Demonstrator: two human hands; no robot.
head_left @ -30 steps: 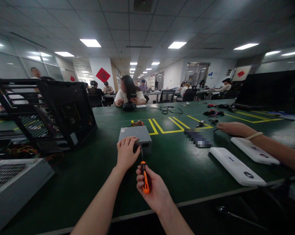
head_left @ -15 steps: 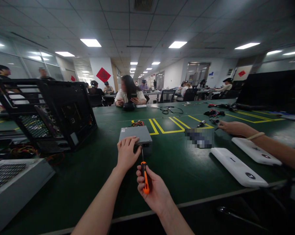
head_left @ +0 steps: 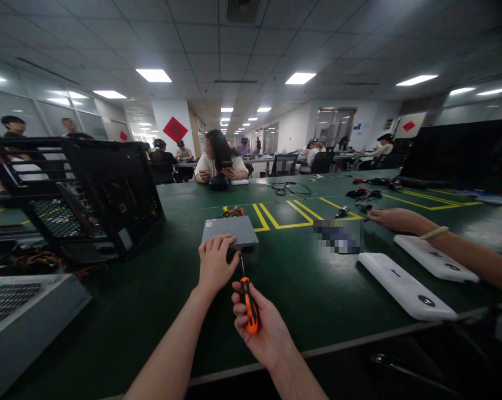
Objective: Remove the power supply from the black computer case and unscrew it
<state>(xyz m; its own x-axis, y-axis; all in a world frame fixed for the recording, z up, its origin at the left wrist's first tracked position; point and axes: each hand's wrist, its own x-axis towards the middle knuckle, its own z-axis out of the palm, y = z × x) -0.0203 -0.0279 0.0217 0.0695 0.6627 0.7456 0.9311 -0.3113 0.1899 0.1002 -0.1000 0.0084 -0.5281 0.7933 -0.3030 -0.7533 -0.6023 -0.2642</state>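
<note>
Fingers (head_left: 239, 311) of the right hand (head_left: 264, 329) are wrapped round the orange-and-black handle of a screwdriver (head_left: 251, 314), near the worktop's (head_left: 317, 311) front edge. Light and stiff, the tool should handle best by that thick handle; its thin shaft points away to the near face of a grey metal box (head_left: 228, 225), though contact at the tip is too small to tell. To the left lies a larger vented box (head_left: 40, 319); to the right, a white oblong device (head_left: 404, 284).

Left-hand (head_left: 214, 266) fingers lie across the grey box's near left corner, thumb at its front; whether they pinch it cannot be told. It sits flat, mid-worktop, probably rigid, smooth and fairly heavy, so the side edges look the better hold than the wires (head_left: 234, 211) at its far side.

Beyond, a black computer case (head_left: 121, 194) stands at left and a co-worker's hand (head_left: 396, 220) reaches in from the right. Farther still are a looped cable (head_left: 290, 189) and a seated person (head_left: 222, 147).
</note>
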